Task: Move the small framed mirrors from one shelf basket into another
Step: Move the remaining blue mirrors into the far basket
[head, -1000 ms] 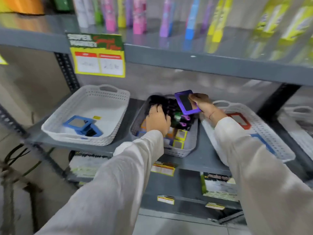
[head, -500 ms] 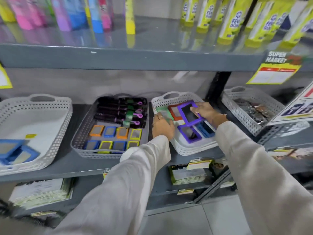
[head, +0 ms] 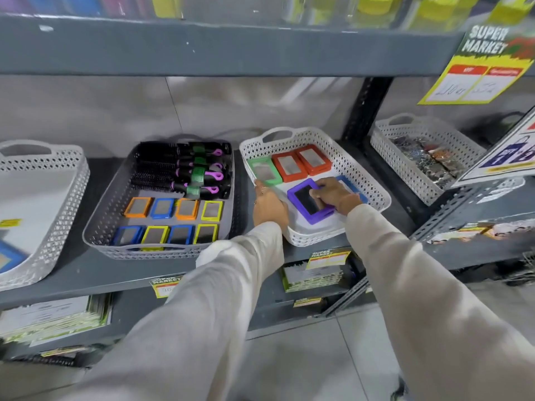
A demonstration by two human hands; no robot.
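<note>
A white basket (head: 373, 180) on the grey shelf holds framed mirrors: a green one (head: 265, 170), two red ones (head: 302, 163), a blue one (head: 348, 180) and a purple mirror (head: 307, 202) lying on top of another purple one. My right hand (head: 333, 193) presses down on the top purple mirror, fingers on its frame. My left hand (head: 269, 205) rests on the basket's left rim beside the green mirror. A second white basket (head: 58, 180) at far left holds a blue mirror (head: 7, 256).
Between the white baskets stands a grey basket (head: 98, 227) with black hairbrushes (head: 179, 172) and several smaller framed mirrors. Another white basket (head: 419, 146) with packets sits at right behind a black upright (head: 362, 111). A yellow price sign (head: 477, 73) hangs from the upper shelf.
My right hand has carried the purple mirror from over the grey basket into the right white basket and laid it on the other purple one. My left hand moved to that basket's rim.
</note>
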